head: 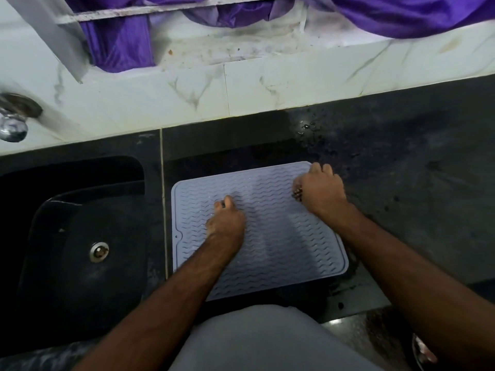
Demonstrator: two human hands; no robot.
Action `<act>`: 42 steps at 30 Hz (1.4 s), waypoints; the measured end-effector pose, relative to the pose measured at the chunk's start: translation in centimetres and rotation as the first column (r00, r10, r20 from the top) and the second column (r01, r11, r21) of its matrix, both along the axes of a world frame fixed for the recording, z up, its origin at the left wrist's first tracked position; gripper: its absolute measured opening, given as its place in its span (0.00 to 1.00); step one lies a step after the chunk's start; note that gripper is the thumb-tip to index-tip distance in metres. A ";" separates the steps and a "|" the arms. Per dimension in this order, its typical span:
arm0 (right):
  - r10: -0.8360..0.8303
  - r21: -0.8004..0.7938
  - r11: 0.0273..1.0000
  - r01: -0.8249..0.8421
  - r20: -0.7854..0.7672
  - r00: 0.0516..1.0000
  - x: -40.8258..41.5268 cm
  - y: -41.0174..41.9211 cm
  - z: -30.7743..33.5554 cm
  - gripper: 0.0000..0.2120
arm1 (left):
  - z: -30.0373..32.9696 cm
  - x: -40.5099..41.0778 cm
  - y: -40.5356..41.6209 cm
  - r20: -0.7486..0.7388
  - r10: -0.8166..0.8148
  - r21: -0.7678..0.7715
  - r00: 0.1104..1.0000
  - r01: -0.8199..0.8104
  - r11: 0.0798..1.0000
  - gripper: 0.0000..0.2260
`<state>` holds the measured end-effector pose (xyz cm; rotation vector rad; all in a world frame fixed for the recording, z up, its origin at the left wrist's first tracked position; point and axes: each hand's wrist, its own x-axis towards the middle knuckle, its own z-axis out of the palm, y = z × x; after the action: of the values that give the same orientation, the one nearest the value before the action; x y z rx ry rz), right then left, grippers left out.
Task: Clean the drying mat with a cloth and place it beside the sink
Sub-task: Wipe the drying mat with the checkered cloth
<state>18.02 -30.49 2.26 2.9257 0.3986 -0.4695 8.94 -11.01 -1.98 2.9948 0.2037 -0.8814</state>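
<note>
The drying mat [267,236], pale lavender with wavy ridges, lies flat on the black counter just right of the sink [80,236]. My left hand [226,220] rests on the mat's left middle, knuckles up and fingers curled under. My right hand [320,191] sits on the mat's far right corner, its fingers bent over that edge. A small dark speckled bit shows at the thumb side of the right hand; I cannot tell what it is. No cloth is clearly in view.
A chrome tap [13,121] sticks out of the white marble-patterned backsplash at far left. Purple fabric [117,44] hangs on the ledge above. Water drops speckle the black counter [401,170] right of the mat. The sink drain [99,251] is uncovered.
</note>
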 end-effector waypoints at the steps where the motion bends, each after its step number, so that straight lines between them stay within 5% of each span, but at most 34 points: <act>1: -0.009 0.134 0.991 0.012 -0.021 1.000 -0.1 0.1 -0.1 0.14 | 0.1 0.1 0.0 -0.003 -0.008 0.004 1.000 0.008 1.000 0.27; 4: -0.053 0.436 0.894 0.100 -0.118 0.992 -0.5 1.0 -0.6 0.19 | 0.5 0.2 -0.1 -0.012 -0.015 0.002 1.000 0.015 1.000 0.25; 8: 0.011 0.457 0.888 0.055 -0.141 0.990 -1.1 3.1 -1.9 0.30 | 0.8 0.3 -0.2 -0.024 -0.015 0.003 1.000 0.015 1.000 0.24; 12: 0.015 0.505 0.862 0.037 -0.098 0.995 -1.3 4.8 -2.9 0.29 | 0.5 0.3 -0.1 -0.026 -0.008 0.009 1.000 0.008 1.000 0.25; 17: -0.177 0.777 0.473 0.414 -0.377 0.909 -1.8 4.6 -2.9 0.18 | 0.7 0.7 0.7 0.010 0.018 -0.048 1.000 -0.017 0.999 0.22; 21: -0.170 0.800 0.418 0.430 -0.396 0.902 -3.1 4.1 -2.7 0.23 | 0.8 0.4 1.2 0.332 0.131 -0.223 0.934 -0.057 0.973 0.14; 23: -0.146 0.827 0.328 0.456 -0.432 0.890 -3.7 4.1 -2.6 0.22 | 1.2 0.6 0.7 0.321 0.405 -0.549 0.856 -0.181 0.816 0.14; 25: -0.131 0.834 0.203 0.512 -0.496 0.859 -4.3 4.2 -2.3 0.18 | 2.0 1.1 -0.3 0.003 0.636 -0.827 0.772 -0.356 0.435 0.18; 27: -0.169 0.837 0.100 0.539 -0.519 0.838 -5.2 4.2 -2.0 0.13 | 2.4 1.2 -1.3 -0.230 0.669 -0.868 0.707 -0.459 0.187 0.19; 31: -0.263 0.700 -0.135 0.701 -0.707 0.656 -7.4 3.8 -2.3 0.15 | 2.0 0.9 -2.5 -0.362 0.665 -0.879 0.654 -0.477 -0.009 0.15; 34: -0.120 0.546 -0.213 0.810 -0.837 0.533 -8.7 3.4 -2.6 0.21 | 2.2 1.3 -3.7 -0.284 0.681 -0.897 0.675 -0.437 0.060 0.13; 36: -0.179 0.605 -0.159 0.780 -0.795 0.580 -9.0 3.0 -2.6 0.21 | 2.3 1.4 -4.3 -0.281 0.705 -0.901 0.651 -0.432 0.040 0.11; 39: -0.416 0.815 0.337 0.472 -0.321 0.851 -9.1 1.9 -2.8 0.26 | 2.2 1.3 -4.7 -0.346 0.704 -0.890 0.620 -0.455 -0.036 0.09; 42: -0.352 0.866 0.471 0.167 0.011 0.936 -9.4 1.6 -2.0 0.19 | 2.1 1.3 -4.9 -0.342 0.658 -0.901 0.671 -0.433 -0.026 0.08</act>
<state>8.60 -28.87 0.21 4.0189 0.1530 0.0540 10.27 -15.91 0.12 1.4705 0.5669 -0.3150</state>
